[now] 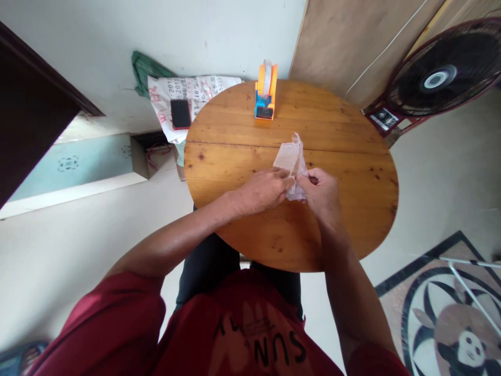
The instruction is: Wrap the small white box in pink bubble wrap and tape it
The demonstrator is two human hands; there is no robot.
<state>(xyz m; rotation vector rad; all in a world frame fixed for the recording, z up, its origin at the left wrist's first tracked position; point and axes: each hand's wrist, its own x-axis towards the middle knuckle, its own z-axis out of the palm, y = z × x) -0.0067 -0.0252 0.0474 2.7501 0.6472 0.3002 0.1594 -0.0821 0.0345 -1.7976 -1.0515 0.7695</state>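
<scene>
A small piece of crinkled, see-through plastic wrap (287, 155) with a pinkish tint lies over the middle of the wooden table (242, 156). It seems folded round something flat and tan, whose kind I cannot make out. My left hand (266, 190) presses on its left and lower side, fingers bent and closed on the edge. From the right, my right hand (323, 194) pinches the wrap between thumb and fingers. Both hands nearly meet at the fold. Beyond them, an orange and blue tape dispenser (260, 93) with a tape roll stands near the far edge.
A dark phone (180, 114) rests on a printed white sack (211, 86) left of the table, beside a green bag (146, 68). A large fan (438, 78) stands at the right. The wall (219, 36) rises close behind the table.
</scene>
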